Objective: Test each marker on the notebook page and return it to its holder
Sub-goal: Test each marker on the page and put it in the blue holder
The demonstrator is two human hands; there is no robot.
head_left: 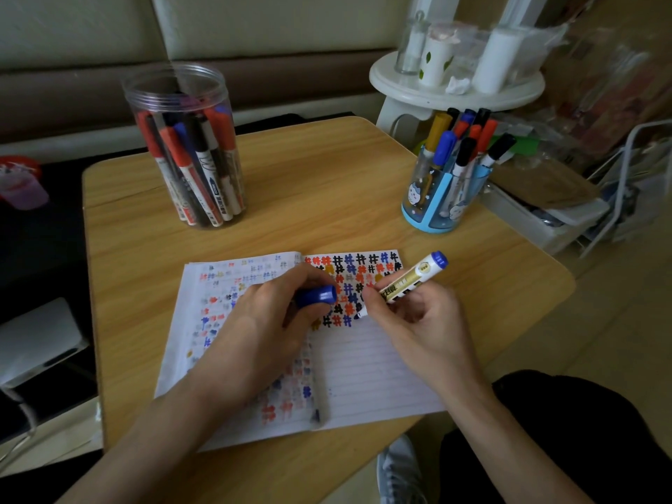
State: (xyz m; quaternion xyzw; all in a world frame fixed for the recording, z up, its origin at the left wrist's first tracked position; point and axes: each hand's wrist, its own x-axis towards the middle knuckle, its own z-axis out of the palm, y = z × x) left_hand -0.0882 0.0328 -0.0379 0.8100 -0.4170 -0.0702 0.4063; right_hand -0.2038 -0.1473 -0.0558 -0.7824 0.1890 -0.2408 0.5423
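Head view | right hand [411,316] grips the uncapped marker [404,281], tip touching the notebook [367,369] page at centre | left hand [272,318] rests on the page at 9 o'clock of the tip, fingers curled round the blue cap [315,295] | on the table [309,191]: clear jar [182,147] of markers at 10 o'clock, blue holder [442,198] at 2 o'clock

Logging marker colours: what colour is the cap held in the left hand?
Blue cap, gripped by the left hand; head view shows it best.
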